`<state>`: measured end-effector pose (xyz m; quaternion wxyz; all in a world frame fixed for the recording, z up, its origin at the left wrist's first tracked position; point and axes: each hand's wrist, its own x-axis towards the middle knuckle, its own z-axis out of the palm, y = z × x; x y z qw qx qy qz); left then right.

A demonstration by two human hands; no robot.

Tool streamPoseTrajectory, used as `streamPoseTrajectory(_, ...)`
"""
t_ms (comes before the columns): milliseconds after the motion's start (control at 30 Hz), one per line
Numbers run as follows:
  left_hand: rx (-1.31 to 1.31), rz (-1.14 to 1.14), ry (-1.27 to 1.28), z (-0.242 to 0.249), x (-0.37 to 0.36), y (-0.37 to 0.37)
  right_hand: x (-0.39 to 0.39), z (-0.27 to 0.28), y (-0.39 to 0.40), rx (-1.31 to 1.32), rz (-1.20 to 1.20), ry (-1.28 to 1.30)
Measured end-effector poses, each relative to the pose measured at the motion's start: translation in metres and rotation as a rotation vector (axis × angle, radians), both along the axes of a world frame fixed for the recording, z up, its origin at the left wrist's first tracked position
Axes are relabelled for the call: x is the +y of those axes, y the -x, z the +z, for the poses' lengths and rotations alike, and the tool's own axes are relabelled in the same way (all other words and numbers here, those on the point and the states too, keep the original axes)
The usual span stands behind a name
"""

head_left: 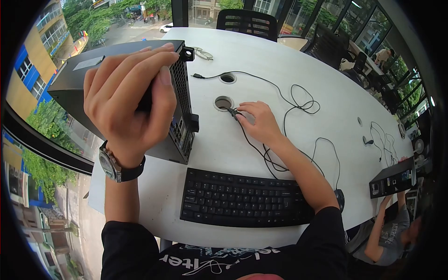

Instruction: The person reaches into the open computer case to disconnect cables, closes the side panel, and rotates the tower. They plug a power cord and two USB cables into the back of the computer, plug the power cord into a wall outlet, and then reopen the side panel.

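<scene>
A black desktop computer case stands at the left of the white table, its perforated back panel with ports facing right. My left hand, with a watch on the wrist, grips the case's top edge with bent fingers and thumb. Part of the case is hidden behind this hand. My right hand pinches the plug of a black cable beside a round table hole. A black keyboard lies in front of me, partly under my right forearm. A mouse sits at its right end.
Another cable with a plug lies near a second round hole. A pair of glasses rests behind the case. At the right, another person handles a second black case. Office chairs stand beyond the table.
</scene>
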<state>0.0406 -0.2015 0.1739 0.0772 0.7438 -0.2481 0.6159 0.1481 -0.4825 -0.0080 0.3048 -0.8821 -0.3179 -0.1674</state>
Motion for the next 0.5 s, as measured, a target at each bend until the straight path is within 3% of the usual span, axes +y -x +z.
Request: streamPoseTrajectory(500,0.002,0.012,0.005,0.0001,0.0001,0.0012,-0.0038,0.0072,0.0030,-0.133,0.032,0.074)
